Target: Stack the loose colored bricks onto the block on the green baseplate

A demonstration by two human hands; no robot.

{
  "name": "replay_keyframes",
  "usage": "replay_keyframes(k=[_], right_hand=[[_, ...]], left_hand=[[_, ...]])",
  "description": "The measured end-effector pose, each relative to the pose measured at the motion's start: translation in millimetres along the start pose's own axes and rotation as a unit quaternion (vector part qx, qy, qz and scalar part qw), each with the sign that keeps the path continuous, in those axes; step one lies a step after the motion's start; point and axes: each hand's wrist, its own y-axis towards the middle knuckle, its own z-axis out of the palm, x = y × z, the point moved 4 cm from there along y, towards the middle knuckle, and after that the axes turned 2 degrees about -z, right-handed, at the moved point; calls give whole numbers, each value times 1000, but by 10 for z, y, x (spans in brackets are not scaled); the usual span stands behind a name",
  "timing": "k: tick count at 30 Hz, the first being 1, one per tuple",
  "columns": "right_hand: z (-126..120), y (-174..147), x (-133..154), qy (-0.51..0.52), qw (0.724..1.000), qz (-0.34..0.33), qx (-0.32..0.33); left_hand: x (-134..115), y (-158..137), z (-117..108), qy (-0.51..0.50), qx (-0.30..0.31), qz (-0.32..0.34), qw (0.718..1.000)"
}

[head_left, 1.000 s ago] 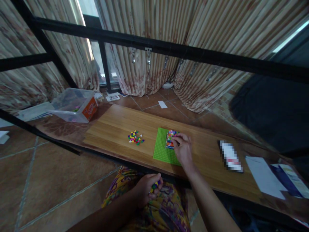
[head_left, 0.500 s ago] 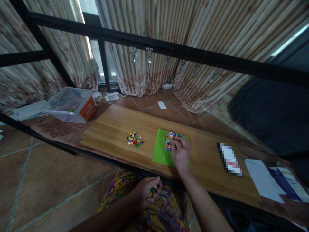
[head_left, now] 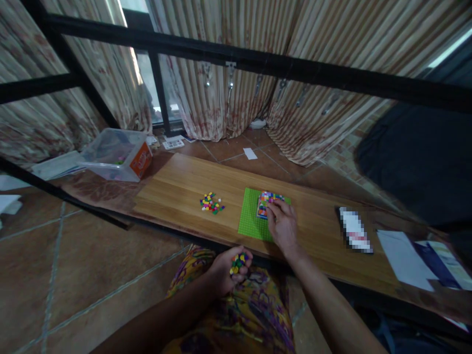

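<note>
My left hand [head_left: 230, 270] is cupped above my lap, its fingers curled round a handful of small colourful toy bricks [head_left: 238, 264]. On the wooden board, my right hand [head_left: 283, 223] reaches over a green baseplate [head_left: 250, 216]. Its thumb and fingertips are pinched together at a multicoloured brick build [head_left: 263, 200] on that plate. Whatever the pinch holds is too small or hidden to make out. The hand covers the near right part of the build. Left of the plate lies a loose pile of small bricks [head_left: 211, 203].
A clear plastic box [head_left: 118, 155] with an orange label stands beyond the board's left end. A pixelated dark-edged object [head_left: 354, 230] lies on the right of the wooden board [head_left: 177, 182], with white paper [head_left: 403, 258] beyond. A black metal bar [head_left: 236, 64] crosses in front of the curtains.
My left hand has turned and loosened, so more of the bricks in it show. The right hand stays at the brick build. The whole view has shifted slightly.
</note>
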Motion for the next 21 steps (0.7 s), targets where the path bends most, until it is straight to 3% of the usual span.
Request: replay_keyframes(k=[6, 8, 13, 18, 21], right_hand=[[-223, -90, 244, 80, 995, 56, -22], [-282, -219, 430, 140, 987, 71, 26], [-319, -654, 835, 273, 937, 77, 206], [-301, -810, 854, 266, 925, 115, 244], [-282, -823, 840, 258, 923, 139, 249]], left_hand=[[-28, -63, 16, -41, 24, 10, 999], [-26, -58, 4, -44, 21, 13, 999], [-17, 24, -59, -72, 1, 32, 997], [46, 111, -123, -56, -14, 16, 998], [74, 99, -133, 4, -15, 20, 1000]])
